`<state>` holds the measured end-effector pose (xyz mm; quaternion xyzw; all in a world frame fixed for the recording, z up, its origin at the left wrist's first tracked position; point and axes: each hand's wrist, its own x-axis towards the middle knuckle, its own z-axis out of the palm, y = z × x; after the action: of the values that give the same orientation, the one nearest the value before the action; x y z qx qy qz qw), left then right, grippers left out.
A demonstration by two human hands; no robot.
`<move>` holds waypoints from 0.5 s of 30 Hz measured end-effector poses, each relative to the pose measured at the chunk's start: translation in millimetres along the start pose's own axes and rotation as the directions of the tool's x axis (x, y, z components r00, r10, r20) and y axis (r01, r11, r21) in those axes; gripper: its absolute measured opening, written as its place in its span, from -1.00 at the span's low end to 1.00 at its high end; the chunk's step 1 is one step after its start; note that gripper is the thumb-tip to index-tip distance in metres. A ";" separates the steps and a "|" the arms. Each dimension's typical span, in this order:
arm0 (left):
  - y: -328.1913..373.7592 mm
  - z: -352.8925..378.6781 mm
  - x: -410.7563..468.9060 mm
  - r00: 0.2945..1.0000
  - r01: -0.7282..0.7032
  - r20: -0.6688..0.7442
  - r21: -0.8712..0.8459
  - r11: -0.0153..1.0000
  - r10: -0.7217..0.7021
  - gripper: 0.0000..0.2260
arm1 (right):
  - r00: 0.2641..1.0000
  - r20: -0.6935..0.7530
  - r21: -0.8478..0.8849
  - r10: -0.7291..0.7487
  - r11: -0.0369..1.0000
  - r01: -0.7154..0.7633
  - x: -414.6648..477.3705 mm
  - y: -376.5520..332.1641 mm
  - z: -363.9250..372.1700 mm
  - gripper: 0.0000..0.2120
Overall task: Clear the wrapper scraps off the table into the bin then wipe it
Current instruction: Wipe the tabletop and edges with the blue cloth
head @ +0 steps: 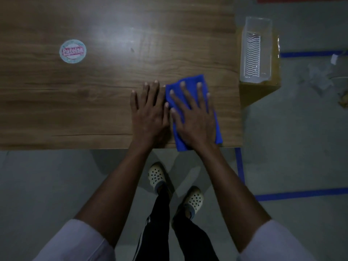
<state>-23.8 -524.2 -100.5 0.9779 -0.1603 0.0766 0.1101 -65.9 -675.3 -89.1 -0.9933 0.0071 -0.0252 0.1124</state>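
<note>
Cloth (195,112) is what I see first: a blue folded one, lying on the wooden worktop (105,102) near its right front corner, with its near end hanging a little over the front edge. My right hand (194,117) lies flat on top of it, palm down, fingers (183,93) spread apart and pressing the fabric rather than gripping it. My left hand (148,113) rests flat on the bare wood just beside the cloth, fingers close together, its thumb side touching the cloth's left edge. I see no scraps on the worktop; the only other thing on it is a round sticker (72,51) with red lettering, well apart to the left and further back. Off the right end of the worktop a clear plastic bin (256,49) stands on a cardboard box (259,91); its ribbed bottom shows through, and I cannot tell whether anything lies inside. Some pale crumpled bits (320,76) lie on the grey floor (293,140) beyond the box, too dim to make out. Blue tape lines (301,194) run across the floor. Below the worktop edge I see my light clogs (157,176) and dark trousers, and pale sleeves at the bottom corners.
</note>
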 end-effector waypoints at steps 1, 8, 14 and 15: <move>-0.4 -2.2 5.3 1.000 -0.008 -0.004 0.004 1.000 0.008 -0.53 | 0.993 0.018 0.021 -0.120 0.993 0.120 -4.2 8.4 -1.8 -0.48; 7.3 -4.9 49.7 1.000 -0.001 0.014 0.005 1.000 0.001 -0.63 | 0.928 -0.051 0.091 0.369 0.927 -0.364 45.4 72.9 -18.2 -0.47; -3.8 10.9 88.0 0.999 0.033 -0.001 -0.137 0.990 -0.034 -0.53 | 0.997 -0.013 0.053 0.070 0.996 -0.070 95.0 8.3 -4.0 -0.49; -5.8 11.2 88.8 1.000 0.023 0.003 -0.149 0.989 -0.022 -0.53 | 0.999 -0.036 0.062 0.039 0.997 -0.037 92.2 9.3 -2.1 -0.51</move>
<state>62.6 -547.9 -96.0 0.9688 -0.1546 0.0625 0.1836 26.0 -686.6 -84.7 -0.9884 0.0273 -0.0419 0.1432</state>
